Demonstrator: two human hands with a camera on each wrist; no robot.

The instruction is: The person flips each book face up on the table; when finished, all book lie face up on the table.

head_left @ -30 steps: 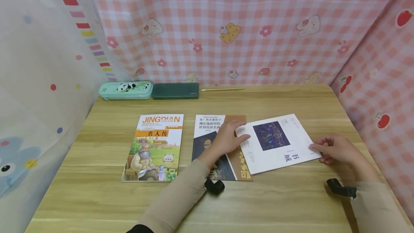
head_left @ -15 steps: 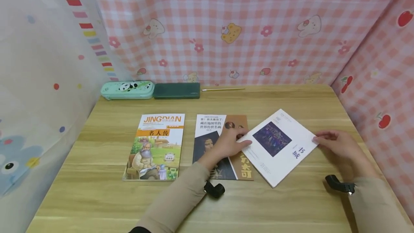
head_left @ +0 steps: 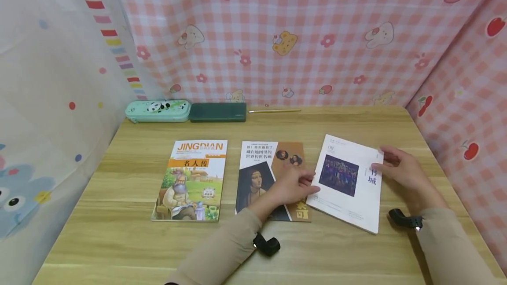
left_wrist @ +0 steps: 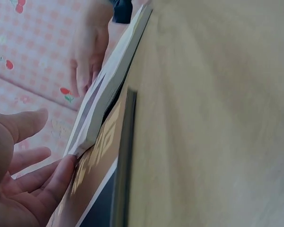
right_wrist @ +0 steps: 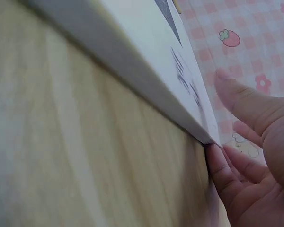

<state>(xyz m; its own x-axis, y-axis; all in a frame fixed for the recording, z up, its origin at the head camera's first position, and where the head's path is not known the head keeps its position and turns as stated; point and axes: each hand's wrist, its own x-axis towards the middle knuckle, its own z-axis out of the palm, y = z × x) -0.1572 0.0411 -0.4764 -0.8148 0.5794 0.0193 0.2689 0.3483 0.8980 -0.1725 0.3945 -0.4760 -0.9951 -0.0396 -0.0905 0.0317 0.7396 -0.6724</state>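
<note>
A white book with a dark square picture lies slightly tilted on the table, at the right of the row. My left hand is over the brown side of a painting-cover book, its fingertips touching the white book's left edge. In the left wrist view the left thumb stands off the cover. At the white book's right edge is my right hand. The right wrist view shows its fingers against that edge and its thumb raised apart from the cover.
Left of these lies an orange-titled book. Along the back edge are a mint panda pencil case, a dark green case and a thin brush. A pink checked curtain hangs behind.
The white book has turned clockwise from a sideways slant to nearly upright. My left hand has come lower along its edge; my right hand has shifted left and slightly up.
</note>
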